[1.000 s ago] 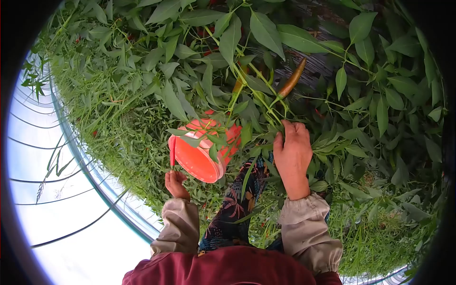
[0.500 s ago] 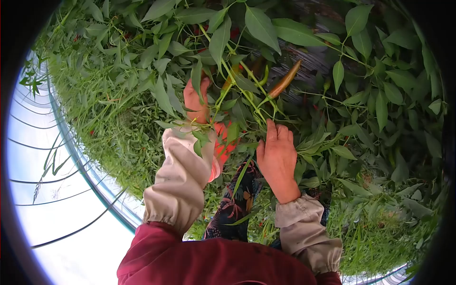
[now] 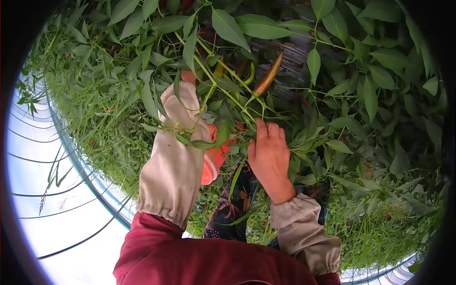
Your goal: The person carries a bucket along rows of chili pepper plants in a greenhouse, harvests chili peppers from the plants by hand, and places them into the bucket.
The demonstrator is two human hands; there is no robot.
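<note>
My left hand [image 3: 188, 76] reaches in among the pepper plant's leaves; only a bit of it shows past the beige sleeve, and its fingers are hidden. Close to the plant's forked green stem [image 3: 244, 111], my right hand [image 3: 270, 156] has its fingertips together on the stem below the fork. Above that hand hangs an orange-brown pepper [image 3: 269, 75], with a smaller green pepper [image 3: 250, 74] to its left. A red bucket [image 3: 216, 159] stands tilted behind my left sleeve, partly covered by leaves.
Dense leaves and grass [image 3: 104, 114] surround the plant. Ribbed clear sheeting [image 3: 66, 209] curves along the left side. My patterned trousers [image 3: 232, 213] show below the bucket. Striped dark ground cover [image 3: 292, 61] lies behind the peppers.
My left hand, which held a red pepper by the bucket, has moved up into the leaves, and that pepper is out of sight. My right hand stays at the stem.
</note>
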